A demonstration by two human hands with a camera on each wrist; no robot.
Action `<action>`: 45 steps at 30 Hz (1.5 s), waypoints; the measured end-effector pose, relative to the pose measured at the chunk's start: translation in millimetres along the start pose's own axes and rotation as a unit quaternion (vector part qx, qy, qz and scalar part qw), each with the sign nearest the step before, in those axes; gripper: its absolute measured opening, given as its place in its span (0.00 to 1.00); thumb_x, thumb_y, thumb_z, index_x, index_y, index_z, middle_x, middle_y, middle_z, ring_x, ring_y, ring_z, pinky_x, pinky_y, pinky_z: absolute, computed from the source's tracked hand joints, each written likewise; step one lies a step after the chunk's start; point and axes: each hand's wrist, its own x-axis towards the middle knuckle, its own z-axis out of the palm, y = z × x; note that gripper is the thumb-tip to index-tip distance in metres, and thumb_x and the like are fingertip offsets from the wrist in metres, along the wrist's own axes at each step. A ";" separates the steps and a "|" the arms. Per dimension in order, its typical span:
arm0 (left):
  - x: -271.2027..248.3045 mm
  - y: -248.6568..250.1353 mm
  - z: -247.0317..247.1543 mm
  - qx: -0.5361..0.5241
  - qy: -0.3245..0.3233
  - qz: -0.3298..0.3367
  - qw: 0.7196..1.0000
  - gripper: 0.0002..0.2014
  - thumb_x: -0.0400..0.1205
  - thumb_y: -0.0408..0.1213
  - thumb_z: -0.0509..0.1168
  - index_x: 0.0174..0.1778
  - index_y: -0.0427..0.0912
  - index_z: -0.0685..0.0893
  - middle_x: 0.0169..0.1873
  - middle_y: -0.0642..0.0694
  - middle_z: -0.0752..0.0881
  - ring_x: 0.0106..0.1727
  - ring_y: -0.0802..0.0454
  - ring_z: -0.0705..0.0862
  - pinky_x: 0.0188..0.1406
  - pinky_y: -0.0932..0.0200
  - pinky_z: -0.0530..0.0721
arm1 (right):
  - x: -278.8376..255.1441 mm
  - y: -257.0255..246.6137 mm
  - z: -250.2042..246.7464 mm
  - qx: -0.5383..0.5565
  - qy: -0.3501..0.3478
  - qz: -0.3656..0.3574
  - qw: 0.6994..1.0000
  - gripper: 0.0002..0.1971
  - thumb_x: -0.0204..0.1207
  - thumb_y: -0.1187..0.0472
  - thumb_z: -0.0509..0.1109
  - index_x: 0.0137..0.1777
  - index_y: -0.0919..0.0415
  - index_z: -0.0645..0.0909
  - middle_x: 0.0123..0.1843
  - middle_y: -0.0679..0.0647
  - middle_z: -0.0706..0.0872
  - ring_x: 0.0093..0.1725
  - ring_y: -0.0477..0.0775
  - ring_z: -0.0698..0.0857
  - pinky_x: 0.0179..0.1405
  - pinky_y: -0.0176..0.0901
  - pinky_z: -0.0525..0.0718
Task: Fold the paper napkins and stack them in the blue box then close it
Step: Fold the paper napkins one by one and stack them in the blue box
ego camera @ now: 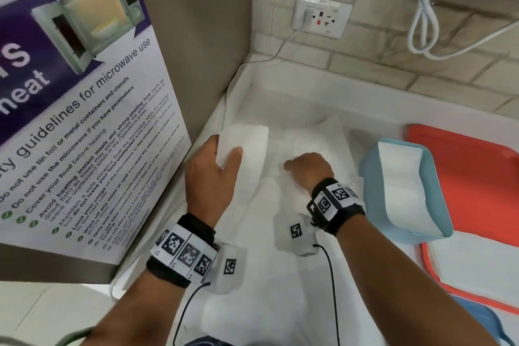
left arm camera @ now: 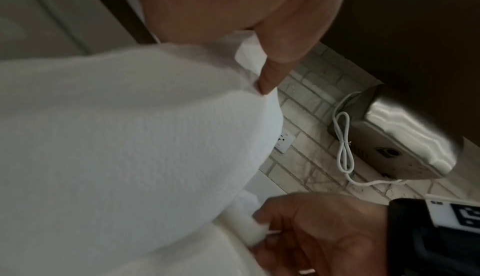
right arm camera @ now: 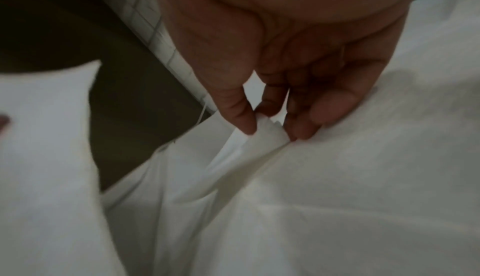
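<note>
White paper napkins (ego camera: 303, 146) lie spread on the white counter. My left hand (ego camera: 216, 166) pinches the edge of one napkin (ego camera: 244, 140) and holds it lifted; in the left wrist view that napkin (left arm camera: 124, 136) fills the frame, with the thumb (left arm camera: 275, 62) on its edge. My right hand (ego camera: 306, 167) pinches a folded napkin corner (right arm camera: 267, 134) between thumb and fingertips, low on the pile. The blue box (ego camera: 404, 191) stands open to the right, holding folded white napkins (ego camera: 401, 177).
An orange tray (ego camera: 477, 166) lies under and right of the box, with white paper (ego camera: 477, 267) on it. A microwave guidelines poster (ego camera: 84, 121) stands on the left. A wall socket (ego camera: 321, 15) and a looped white cable (ego camera: 424, 8) hang on the tiled wall behind.
</note>
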 end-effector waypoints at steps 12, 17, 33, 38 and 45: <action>0.2 -5.0 -1.9 0.027 0.011 -0.030 0.999 0.25 0.84 0.35 0.73 0.75 0.50 0.75 0.59 0.49 0.87 0.56 0.45 0.87 0.50 0.54 0.85 | 15.7 -11.9 -1.1 0.061 -0.024 0.009 0.998 0.28 0.68 0.32 0.78 0.46 0.59 0.83 0.44 0.55 0.87 0.40 0.56 0.85 0.44 0.45 0.83; -10.9 -7.8 -7.8 0.044 0.008 -0.017 0.999 0.18 0.82 0.35 0.74 0.62 0.53 0.74 0.47 0.58 0.85 0.45 0.52 0.86 0.36 0.70 0.79 | 23.4 -40.3 20.2 -0.175 -0.016 -0.108 0.979 0.39 0.73 0.35 0.74 0.80 0.53 0.70 0.75 0.56 0.72 0.70 0.64 0.79 0.67 0.59 0.81; -4.7 -4.4 -3.4 -0.011 -0.002 0.013 1.000 0.30 0.85 0.28 0.67 0.80 0.57 0.70 0.67 0.55 0.83 0.60 0.56 0.85 0.62 0.59 0.82 | 6.5 -16.9 -47.7 0.099 0.130 -0.236 0.958 0.08 0.83 0.49 0.72 0.43 0.48 0.85 0.38 0.44 0.87 0.41 0.51 0.84 0.46 0.45 0.80; 12.6 -10.4 7.1 0.042 -0.006 0.117 0.992 0.21 0.84 0.20 0.60 0.67 0.48 0.83 0.59 0.57 0.87 0.46 0.56 0.85 0.51 0.57 0.80 | -39.5 -16.2 -86.3 0.327 0.047 -0.237 0.914 0.08 0.78 0.61 0.77 0.40 0.57 0.81 0.38 0.53 0.86 0.39 0.52 0.84 0.42 0.46 0.83; 29.4 0.6 30.4 -0.076 -0.066 -0.005 0.995 0.25 0.86 0.25 0.63 0.71 0.59 0.76 0.65 0.61 0.81 0.56 0.67 0.82 0.67 0.58 0.79 | -78.0 -12.6 -91.7 0.347 -0.123 -0.245 0.897 0.13 0.68 0.65 0.83 0.37 0.57 0.80 0.37 0.53 0.85 0.36 0.49 0.85 0.38 0.40 0.83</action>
